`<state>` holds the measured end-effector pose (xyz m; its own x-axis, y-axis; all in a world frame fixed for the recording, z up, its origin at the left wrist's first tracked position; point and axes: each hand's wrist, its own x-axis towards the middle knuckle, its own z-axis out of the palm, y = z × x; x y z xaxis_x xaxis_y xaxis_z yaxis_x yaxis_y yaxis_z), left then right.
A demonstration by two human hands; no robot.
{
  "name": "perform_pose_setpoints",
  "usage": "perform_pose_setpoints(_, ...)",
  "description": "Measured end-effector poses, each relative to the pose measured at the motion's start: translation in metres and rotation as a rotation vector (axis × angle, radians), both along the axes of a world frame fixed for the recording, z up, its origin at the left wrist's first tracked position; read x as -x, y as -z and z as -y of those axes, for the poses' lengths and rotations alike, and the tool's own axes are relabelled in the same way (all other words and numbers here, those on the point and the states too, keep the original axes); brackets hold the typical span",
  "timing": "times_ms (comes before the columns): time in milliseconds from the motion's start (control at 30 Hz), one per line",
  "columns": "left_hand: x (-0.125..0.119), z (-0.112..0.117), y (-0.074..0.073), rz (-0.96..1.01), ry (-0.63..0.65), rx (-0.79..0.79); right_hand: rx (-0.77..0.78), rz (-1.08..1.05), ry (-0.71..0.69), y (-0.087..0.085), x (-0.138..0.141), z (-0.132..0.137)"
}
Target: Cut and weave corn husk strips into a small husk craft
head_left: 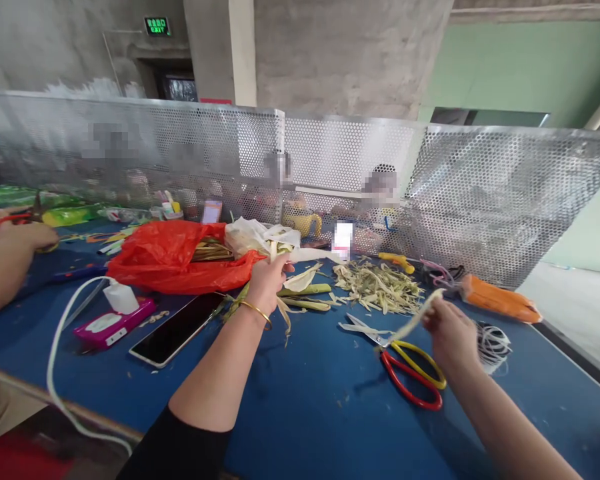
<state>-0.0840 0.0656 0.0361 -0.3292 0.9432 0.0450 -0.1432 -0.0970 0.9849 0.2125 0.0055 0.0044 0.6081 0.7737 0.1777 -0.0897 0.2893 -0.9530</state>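
Note:
My left hand (267, 280), with a gold bangle on its wrist, is closed round a pale leaf strip (307, 255) above the blue table (305, 400). My right hand (447, 327) pinches a thin pale strip (414, 320) that runs up from near the scissors. The scissors (407, 367), with red and yellow handles, lie on the table just left of my right hand. Green stalks (305, 297) lie beside my left hand.
A red plastic bag (165, 263) with leaves, a white bag (253, 233), a heap of leaf trimmings (377, 287), a phone (177, 328), a pink case (113, 323), a white cable (63, 347) and an orange object (500, 300) are on the table. A perforated metal screen (480, 187) stands behind. Another person's hand (20, 237) holds red scissors at left.

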Motion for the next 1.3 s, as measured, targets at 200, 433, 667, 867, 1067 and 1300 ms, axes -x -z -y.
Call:
perform_pose_setpoints(200, 0.011, 0.001, -0.009, 0.204, 0.043, 0.0, 0.193, 0.141, -0.217, 0.014, 0.056, -0.039)
perform_pose_setpoints(433, 0.017, 0.003, -0.014, 0.292, 0.036, -0.02, 0.356, 0.648, -0.525, -0.005, 0.088, -0.073)
perform_pose_setpoints(667, 0.008, 0.009, -0.016, 0.308, 0.121, -0.017, 0.396, 1.227, -0.622, -0.004, 0.06, -0.033)
perform_pose_setpoints(867, -0.008, 0.013, -0.007, 0.069, 0.158, -0.011, 0.335, 1.341, -0.394, 0.002, 0.043, -0.012)
perform_pose_setpoints(1067, -0.024, 0.014, 0.009, -0.165, 0.128, -0.07, 0.296, 1.34, -0.202, -0.007, 0.015, -0.002)
perform_pose_setpoints(1300, -0.037, 0.03, 0.012, -0.588, 0.146, -0.187, 0.184, 1.704, -0.462, 0.014, 0.036, 0.008)
